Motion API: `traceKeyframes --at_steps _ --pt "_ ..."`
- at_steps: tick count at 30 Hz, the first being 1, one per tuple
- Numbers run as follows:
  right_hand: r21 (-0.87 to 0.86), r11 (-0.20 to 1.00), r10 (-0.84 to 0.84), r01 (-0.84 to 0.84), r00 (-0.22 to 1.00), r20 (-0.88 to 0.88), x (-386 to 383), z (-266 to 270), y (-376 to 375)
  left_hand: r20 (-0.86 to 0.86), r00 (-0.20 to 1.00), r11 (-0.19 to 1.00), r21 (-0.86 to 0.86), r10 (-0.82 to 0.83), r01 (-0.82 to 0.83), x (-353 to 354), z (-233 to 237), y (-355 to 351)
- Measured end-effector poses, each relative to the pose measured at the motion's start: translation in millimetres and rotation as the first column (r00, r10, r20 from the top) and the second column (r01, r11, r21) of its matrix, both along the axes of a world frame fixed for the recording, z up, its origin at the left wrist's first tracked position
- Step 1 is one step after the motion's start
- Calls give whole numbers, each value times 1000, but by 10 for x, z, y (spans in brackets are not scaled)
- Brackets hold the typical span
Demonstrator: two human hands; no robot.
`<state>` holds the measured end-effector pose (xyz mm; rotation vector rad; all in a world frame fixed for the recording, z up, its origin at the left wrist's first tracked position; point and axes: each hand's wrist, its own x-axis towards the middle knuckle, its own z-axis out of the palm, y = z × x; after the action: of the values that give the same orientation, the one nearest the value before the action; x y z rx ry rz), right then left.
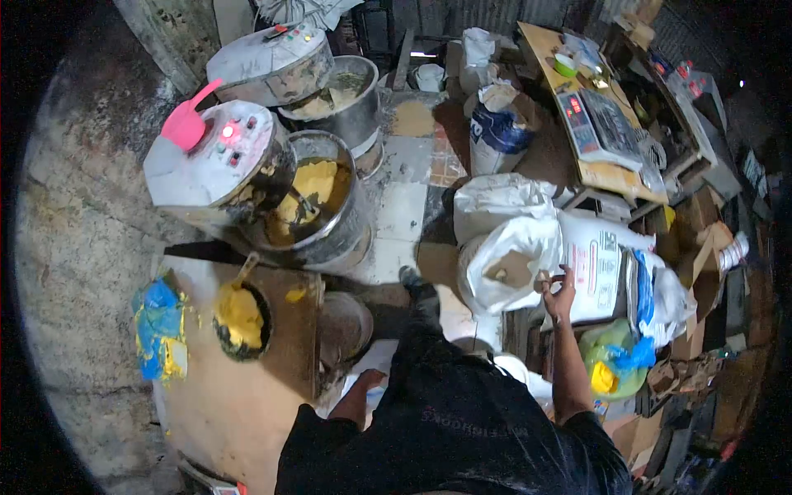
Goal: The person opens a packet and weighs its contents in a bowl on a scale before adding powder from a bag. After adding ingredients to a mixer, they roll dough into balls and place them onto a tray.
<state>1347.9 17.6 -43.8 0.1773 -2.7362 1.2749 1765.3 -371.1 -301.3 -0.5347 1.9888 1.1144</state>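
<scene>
My right hand is raised beside the rim of an open white sack, its fingers bent; whether it holds anything small is hard to make out. Pale powder lies inside that sack. My left hand hangs low by the table's right edge, near a white object, and its fingers are mostly hidden. A mixer bowl with yellow dough stands ahead on the left. On the table sits a dark bowl of yellow paste with a spatula handle sticking out.
A pink dipper rests on the front mixer, with a second mixer behind. At the right are a scale on a wooden table, a printed sack and a green bag. A blue-and-white sack stands farther back.
</scene>
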Motion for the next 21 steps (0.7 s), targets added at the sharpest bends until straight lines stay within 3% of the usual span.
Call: traceKeyframes --at_steps 2,3,6,7,9,10,12,14,16,17,18,19,20,21 --pt "39 999 -8 9 1000 -27 -383 7 -375 -12 995 995 17 97 -96 -435 -202 -294" --pt "128 991 58 -36 982 -178 -617 -103 -480 -30 990 990 19 139 -139 -668 -260 -459" --pt "30 998 -65 63 994 83 -1111 -92 -1034 -102 962 968 28 253 -251 -1225 -354 -882" --pt "56 998 -29 24 995 99 -1283 -118 -1164 -115 950 957 33 290 -288 -1333 -363 -966" --pt "125 985 129 -119 988 -82 -1729 -396 -1407 -135 920 930 38 367 -365 -1517 -395 -1101" --pt "31 994 104 -104 995 -4 -1908 -345 -1689 -138 905 916 39 401 -400 -1590 -416 -1152" --pt "78 984 163 -158 985 -57 -2201 -183 -2175 -144 887 898 22 439 -440 -1622 -503 -1206" --pt "-11 987 158 -158 987 -26 -2569 -42 -2719 -179 894 905 -37 411 -424 -1606 -654 -1253" --pt "5 964 262 -265 951 -162 -2971 86 -3231 -431 817 847 -190 382 -496 -1766 -552 -1172" --pt "-59 948 304 -314 943 -135 -3141 200 -3515 -341 552 641 265 761 -720 -1713 -583 -1219" --pt "-124 923 351 -364 929 -116 -3340 290 -3817 -70 219 214 617 973 -757 -1708 -641 -1258" --pt "-76 904 405 -420 900 -162 -3598 300 -4083 51 375 335 352 926 -874 -1838 -520 -1303" --pt "-31 878 461 -477 863 -207 -3853 296 -4379 218 474 469 74 853 -880 -2002 -329 -1400" --pt "13 860 496 -511 829 -258 -4068 344 -4718 -49 254 255 36 966 -966 -1962 -429 -1201"
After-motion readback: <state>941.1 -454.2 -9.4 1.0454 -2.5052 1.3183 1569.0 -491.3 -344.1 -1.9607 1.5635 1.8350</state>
